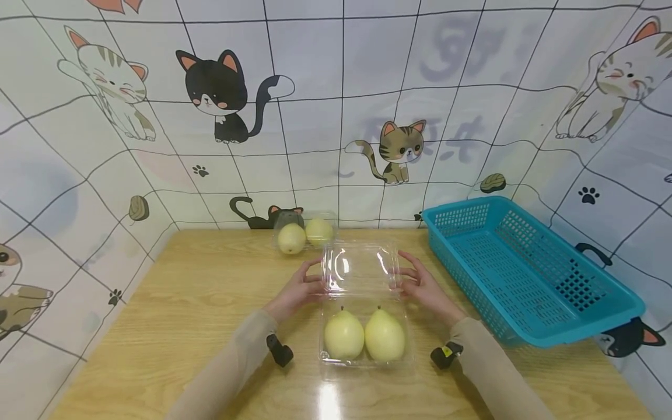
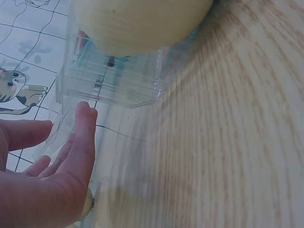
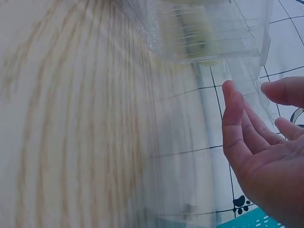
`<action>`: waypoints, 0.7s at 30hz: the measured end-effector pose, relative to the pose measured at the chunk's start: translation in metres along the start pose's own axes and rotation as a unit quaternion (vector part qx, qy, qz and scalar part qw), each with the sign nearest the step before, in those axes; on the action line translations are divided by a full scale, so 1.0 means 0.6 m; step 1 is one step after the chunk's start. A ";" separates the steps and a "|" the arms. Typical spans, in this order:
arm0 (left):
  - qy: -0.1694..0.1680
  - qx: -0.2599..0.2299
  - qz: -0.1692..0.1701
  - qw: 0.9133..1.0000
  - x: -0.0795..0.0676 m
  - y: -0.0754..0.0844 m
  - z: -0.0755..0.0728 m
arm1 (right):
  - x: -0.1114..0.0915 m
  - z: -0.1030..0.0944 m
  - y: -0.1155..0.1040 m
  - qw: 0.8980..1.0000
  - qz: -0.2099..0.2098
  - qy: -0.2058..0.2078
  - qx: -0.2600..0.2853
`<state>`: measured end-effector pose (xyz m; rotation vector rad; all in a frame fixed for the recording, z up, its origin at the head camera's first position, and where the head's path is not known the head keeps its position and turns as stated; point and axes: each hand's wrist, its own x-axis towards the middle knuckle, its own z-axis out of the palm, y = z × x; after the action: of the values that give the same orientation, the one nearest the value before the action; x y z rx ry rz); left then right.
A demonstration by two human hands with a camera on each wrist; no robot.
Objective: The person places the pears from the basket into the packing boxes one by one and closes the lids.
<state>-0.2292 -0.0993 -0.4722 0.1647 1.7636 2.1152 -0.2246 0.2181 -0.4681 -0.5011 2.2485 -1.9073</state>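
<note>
A clear plastic clamshell box [image 1: 408,329] stands on the table in the middle of the head view with its lid [image 1: 362,268] raised. Two yellow pears [image 1: 343,335] sit side by side in its base, stems pointing away from me. My left hand [image 1: 300,290] holds the left edge of the lid between thumb and fingers, also visible in the left wrist view. On the opposite edge my right hand [image 1: 422,289] pinches the lid the same way. In the right wrist view the right thumb and fingers [image 3: 233,114] lie on either side of the thin lid edge.
Behind the left hand, a second clear box with two yellow pears [image 1: 291,239] stands near the back wall. A blue plastic basket [image 1: 457,259] stands at the right. A cat-patterned cloth [image 1: 315,116] lines the back and sides of the wooden table [image 1: 210,291].
</note>
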 end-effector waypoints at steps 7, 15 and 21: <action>-0.028 0.010 0.023 0.999 -0.007 0.008 0.000 | -0.001 0.006 -0.009 1.000 -0.010 0.014 -0.007; -0.033 0.026 0.030 0.999 -0.008 0.013 -0.001 | -0.001 0.012 -0.020 0.999 -0.002 0.027 -0.017; -0.041 0.052 0.028 0.997 -0.011 0.022 -0.001 | -0.003 0.015 -0.030 0.998 0.000 0.038 -0.047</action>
<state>-0.2261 -0.1041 -0.4584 0.3282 1.8412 2.0248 -0.2172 0.2078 -0.4524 -0.4470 2.3955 -1.8572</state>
